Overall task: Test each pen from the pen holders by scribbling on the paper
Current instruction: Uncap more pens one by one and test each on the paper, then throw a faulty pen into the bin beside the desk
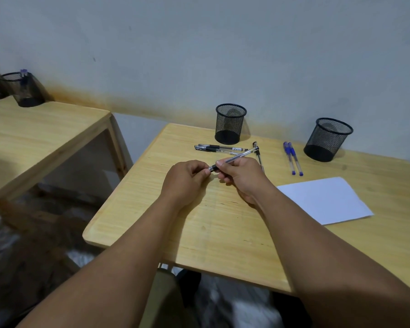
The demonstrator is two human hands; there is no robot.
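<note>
Black pens [219, 148]: four; blue [293, 158]: two.

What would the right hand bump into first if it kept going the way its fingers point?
Its fingers point left, so the right hand would probably meet the left hand first, which is at the tip end of the same pen. They look almost touching, though depth is unclear.
</note>
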